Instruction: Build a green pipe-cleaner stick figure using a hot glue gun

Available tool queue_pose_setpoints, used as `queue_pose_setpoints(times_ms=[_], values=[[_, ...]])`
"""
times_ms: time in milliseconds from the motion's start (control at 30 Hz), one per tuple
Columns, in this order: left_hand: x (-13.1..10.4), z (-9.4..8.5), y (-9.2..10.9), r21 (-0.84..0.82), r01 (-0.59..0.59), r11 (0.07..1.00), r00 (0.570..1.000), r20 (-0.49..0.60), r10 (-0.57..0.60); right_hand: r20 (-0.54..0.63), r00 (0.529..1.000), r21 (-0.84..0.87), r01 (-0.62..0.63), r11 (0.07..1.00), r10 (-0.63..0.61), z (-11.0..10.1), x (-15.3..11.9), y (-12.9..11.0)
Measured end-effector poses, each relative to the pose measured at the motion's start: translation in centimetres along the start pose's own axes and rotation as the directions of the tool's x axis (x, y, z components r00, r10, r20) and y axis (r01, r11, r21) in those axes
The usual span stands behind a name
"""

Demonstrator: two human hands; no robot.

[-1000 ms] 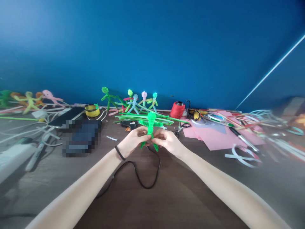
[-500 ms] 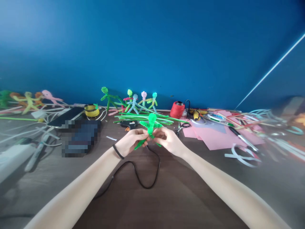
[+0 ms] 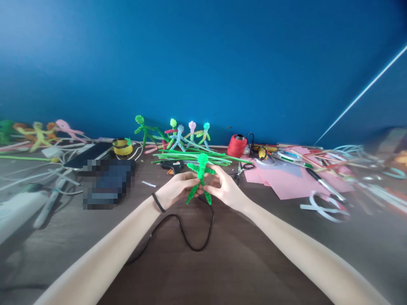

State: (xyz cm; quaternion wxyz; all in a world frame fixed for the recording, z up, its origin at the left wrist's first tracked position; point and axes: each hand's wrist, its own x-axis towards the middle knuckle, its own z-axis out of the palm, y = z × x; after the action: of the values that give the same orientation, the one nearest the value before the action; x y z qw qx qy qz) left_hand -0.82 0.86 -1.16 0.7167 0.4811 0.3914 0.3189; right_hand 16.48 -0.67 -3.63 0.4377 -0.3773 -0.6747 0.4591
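A bright green pipe-cleaner figure [image 3: 202,169] is held upright above the table, its head up and its arms and legs spread. My left hand [image 3: 178,186] pinches it at the waist from the left. From the right, my right hand [image 3: 224,186] grips the waist too, with some fingers behind the figure's arm. Just beyond lies a bundle of green pipe cleaners [image 3: 222,159]. A black glue gun [image 3: 171,164] with an orange trigger rests behind my left hand. Scissors [image 3: 239,171] lie behind my right hand.
More pipe-cleaner figures [image 3: 179,137] stand along the blue wall. A red thread spool [image 3: 236,145], pink paper [image 3: 289,182] and a marker [image 3: 324,184] are on the right. Leftward lie a dark phone [image 3: 89,156] and yellow tape [image 3: 122,147]. A black cable [image 3: 193,249] curves across the table in front.
The green figure has turned more upright in my fingers. Both legs now hang down in full view, and its right arm shows more clearly. My hands stay almost in place.
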Motion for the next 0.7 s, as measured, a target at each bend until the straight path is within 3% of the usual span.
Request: queue_pose_setpoints(times_ms=[133, 400, 700], values=[[0.16, -0.16, 0.04, -0.072, 0.048, 0.996, 0.999, 0.027, -0.047, 0.02, 1.0, -0.007, -0.014, 1.0, 0.014, 0.04, -0.08, 0.18], [0.59, -0.06, 0.07, -0.081, 0.058, 0.995, 0.992, -0.11, -0.067, 0.017, 1.0, -0.034, -0.014, 0.999, 0.015, 0.19, -0.06, 0.33], [0.3, -0.13, 0.33, 0.022, 0.047, 0.999, 0.986, -0.16, -0.042, 0.035, 0.999, -0.038, -0.013, 0.999, 0.014, 0.13, -0.09, 0.03]])
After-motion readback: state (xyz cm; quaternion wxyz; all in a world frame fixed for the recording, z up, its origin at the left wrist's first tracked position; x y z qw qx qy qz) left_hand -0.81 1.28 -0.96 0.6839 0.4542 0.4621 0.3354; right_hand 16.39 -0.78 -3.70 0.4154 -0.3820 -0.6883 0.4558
